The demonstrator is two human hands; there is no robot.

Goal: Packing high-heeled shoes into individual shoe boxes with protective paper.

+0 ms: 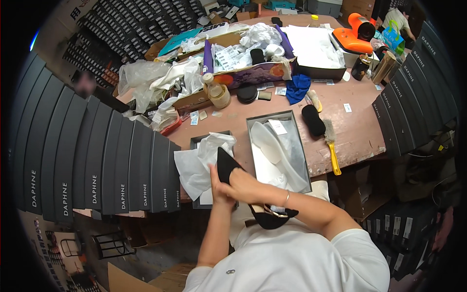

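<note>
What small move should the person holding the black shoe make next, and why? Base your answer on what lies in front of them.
Probably lower the black pointed shoe, held in both the left hand and right hand, into the open shoe box just ahead. The box lies open with white tissue paper lining it and no shoe visible inside, so it looks ready to take one.

Matt black suede-like shoe (228, 168), crinkled white tissue paper (197, 163), worn wooden table (357, 131)

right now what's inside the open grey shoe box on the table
Inside the open grey shoe box lie crumpled white tissue paper and a small white card. Whatever lies under the paper is covered.
</note>
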